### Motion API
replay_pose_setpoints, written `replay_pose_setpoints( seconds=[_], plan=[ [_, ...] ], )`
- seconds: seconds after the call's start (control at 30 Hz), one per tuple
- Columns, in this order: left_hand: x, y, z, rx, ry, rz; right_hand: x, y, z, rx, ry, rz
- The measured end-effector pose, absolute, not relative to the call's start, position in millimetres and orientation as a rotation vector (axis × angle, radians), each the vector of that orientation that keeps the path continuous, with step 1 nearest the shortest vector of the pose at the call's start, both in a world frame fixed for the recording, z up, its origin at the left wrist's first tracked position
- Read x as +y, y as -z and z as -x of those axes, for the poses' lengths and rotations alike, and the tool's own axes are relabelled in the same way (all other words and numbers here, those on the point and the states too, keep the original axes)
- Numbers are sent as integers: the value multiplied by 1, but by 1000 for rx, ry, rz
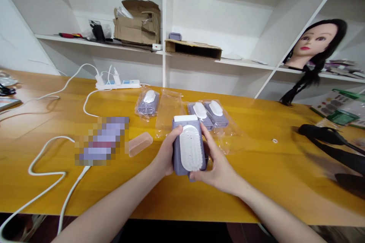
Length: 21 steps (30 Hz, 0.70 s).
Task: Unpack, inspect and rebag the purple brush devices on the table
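Between my hands, over the wooden table (159, 197), is a purple-grey box-shaped device (191, 150) with a white oval piece on its face and a white strip along its top end. My left hand (165, 155) grips its left side, thumb near the upper edge. Around the right side and lower corner my right hand (219, 168) is closed, its thumb on a small purple part at the bottom. Behind it lie two similar devices (199, 111) (216, 109) in clear plastic, and a wrapped one (148, 102) farther left. A translucent oblong piece (140, 144) rests left of my hands.
A blurred-out phone (104, 140) with a white cable lies left, before a power strip (122, 84). Clear bags (170, 106) lie behind my hands. At right are a small white ring (274, 141) and a black headset-like object (325, 134). Shelves hold cardboard boxes (137, 26) and a mannequin head (316, 41).
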<state>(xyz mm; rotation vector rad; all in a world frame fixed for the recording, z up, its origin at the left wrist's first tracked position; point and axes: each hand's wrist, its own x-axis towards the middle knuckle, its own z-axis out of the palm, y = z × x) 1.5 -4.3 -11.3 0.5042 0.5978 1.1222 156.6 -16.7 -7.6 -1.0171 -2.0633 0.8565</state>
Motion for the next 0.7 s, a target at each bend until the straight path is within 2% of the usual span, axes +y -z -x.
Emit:
replay_pose_setpoints(
  seconds=[0.43, 0.57, 0.7],
  plan=[
    [-2, 2, 6, 676, -1253, -568, -12, 2, -162, -2171, -727, 930],
    [-2, -10, 24, 726, -986, -515, -8, -14, -176, -2059, -800, 810],
    [-5, -17, 38, 880, -738, -697, -3, -19, -180, -1884, -794, 892]
  ],
)
